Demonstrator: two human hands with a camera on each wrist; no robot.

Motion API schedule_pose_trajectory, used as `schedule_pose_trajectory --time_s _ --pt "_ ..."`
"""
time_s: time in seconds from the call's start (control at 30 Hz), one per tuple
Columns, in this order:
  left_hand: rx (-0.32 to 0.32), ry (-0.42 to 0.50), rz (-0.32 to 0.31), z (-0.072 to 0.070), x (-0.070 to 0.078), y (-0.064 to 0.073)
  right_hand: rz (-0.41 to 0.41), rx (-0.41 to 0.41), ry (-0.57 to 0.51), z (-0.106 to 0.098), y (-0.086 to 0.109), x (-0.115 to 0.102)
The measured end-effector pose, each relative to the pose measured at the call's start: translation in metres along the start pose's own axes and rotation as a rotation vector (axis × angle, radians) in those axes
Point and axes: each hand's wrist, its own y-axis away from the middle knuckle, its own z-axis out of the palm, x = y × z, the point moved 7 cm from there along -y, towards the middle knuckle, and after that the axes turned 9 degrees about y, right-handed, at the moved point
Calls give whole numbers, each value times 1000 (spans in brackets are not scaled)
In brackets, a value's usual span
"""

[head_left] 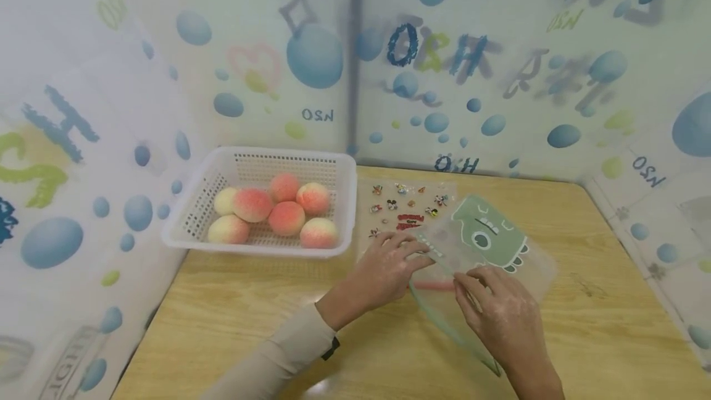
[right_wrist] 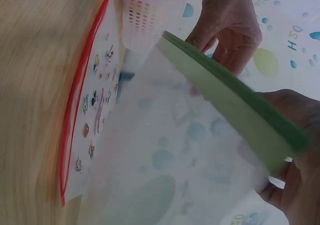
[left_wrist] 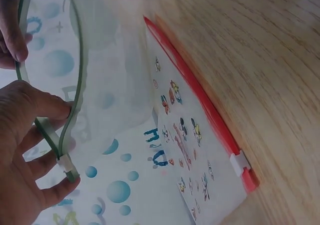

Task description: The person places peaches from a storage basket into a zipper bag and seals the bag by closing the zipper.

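A frosted zip bag (head_left: 494, 230) with a green dinosaur print is held over the table, its green-edged mouth toward the person. My left hand (head_left: 391, 264) pinches the left part of that mouth, thumb inside the rim, close to the white slider (left_wrist: 65, 163). Farther along the green edge, my right hand (head_left: 502, 307) grips it between thumb and fingers. The two green strips stand apart in the left wrist view, so the mouth gapes. Under it lies a second clear zip bag (head_left: 411, 202) with small cartoon prints and a red zip strip (left_wrist: 200, 90), partly covered.
To the left, a white perforated plastic basket (head_left: 261, 250) holds several pink-and-yellow peaches (head_left: 286, 218). The wooden table (head_left: 616, 326) meets patterned walls (head_left: 500, 104) at the back and sides.
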Motion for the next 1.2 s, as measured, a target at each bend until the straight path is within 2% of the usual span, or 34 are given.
schedule_pose_trajectory --time_s 0.13,0.3,0.5,0.6,0.7,0.83,1.07,1.2 --pt "7 7 1 1 0 0 -4 -1 -12 1 6 -1" --pt "4 32 -29 2 -2 -1 -10 -22 -32 5 20 -7" --pt "4 67 -42 2 -4 -4 14 -120 -45 10 34 -7" --pt "29 88 -34 1 -4 -6 21 -128 -11 9 36 -3" --pt "80 100 -25 -2 -5 -7 20 -120 36 6 35 0" --pt "124 112 -1 -4 -5 -8 13 -75 83 1 33 1" --pt "105 143 -3 -1 -4 -12 28 56 107 -12 28 0" --pt "86 171 -6 2 -3 -12 39 172 141 -24 24 -3"
